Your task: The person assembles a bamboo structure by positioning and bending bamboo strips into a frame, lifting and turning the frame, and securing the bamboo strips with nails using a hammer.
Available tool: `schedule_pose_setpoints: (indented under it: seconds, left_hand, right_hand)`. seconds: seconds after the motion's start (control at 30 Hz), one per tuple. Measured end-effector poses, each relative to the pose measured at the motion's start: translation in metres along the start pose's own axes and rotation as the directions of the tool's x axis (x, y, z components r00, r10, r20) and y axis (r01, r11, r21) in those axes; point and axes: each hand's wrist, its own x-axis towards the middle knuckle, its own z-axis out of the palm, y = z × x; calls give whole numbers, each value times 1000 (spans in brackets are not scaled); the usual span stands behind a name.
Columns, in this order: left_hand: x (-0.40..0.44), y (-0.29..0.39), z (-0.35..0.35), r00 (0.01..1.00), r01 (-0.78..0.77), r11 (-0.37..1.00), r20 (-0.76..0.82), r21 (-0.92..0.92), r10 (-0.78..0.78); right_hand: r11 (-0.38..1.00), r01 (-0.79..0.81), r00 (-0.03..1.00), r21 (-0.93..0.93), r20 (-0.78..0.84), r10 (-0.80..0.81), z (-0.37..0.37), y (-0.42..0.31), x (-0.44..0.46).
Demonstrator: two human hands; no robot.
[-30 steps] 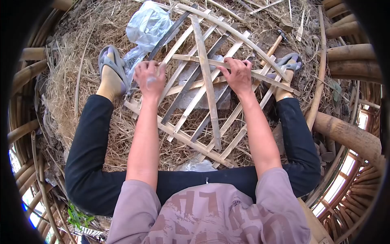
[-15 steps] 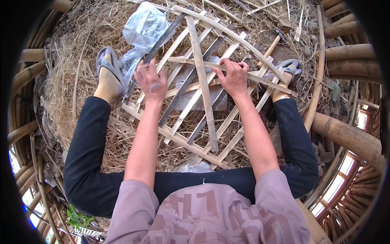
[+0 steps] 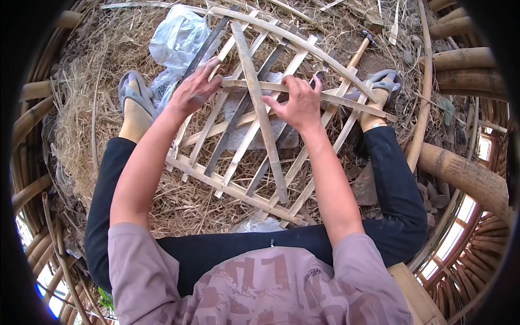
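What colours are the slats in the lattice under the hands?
Mostly pale tan slats, with some dark grey slats; the head view shows them best.

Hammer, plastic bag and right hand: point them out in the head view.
Hammer (image 3: 358, 53): head view, on the middle of its wooden handle.
Plastic bag (image 3: 179, 39): head view, on its puffed-up upper part.
Right hand (image 3: 301, 104): head view, on the back of the hand.

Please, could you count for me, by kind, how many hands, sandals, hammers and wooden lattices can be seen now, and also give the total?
Hands: 2 (left hand, right hand)
Sandals: 2 (left sandal, right sandal)
Hammer: 1
Wooden lattice: 1
Total: 6
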Motion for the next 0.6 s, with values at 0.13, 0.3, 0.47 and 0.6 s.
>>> schedule_pose_setpoints:
  seconds: [0.13, 0.3, 0.47, 0.6]
  left_hand:
    - [-8, -6, -3, 996, 54, 992, 76, -110, -45]
    - [-13, -18, 18, 999, -45, 999, -22, -3, 45]
    - [-14, -15, 11, 999, -43, 998, 6, 46, 43]
    - [-15, -16, 13, 1000, 7, 1000, 23, -12, -7]
  right_hand:
    - [992, -70, 990, -109, 112, 83, 3, -25, -12]
    - [986, -127, 989, -105, 62, 134, 19, -37, -23]
    - [979, -184, 977, -88, 94, 192, 17, -43, -21]
    - [977, -202, 977, -68, 58, 206, 15, -49, -19]
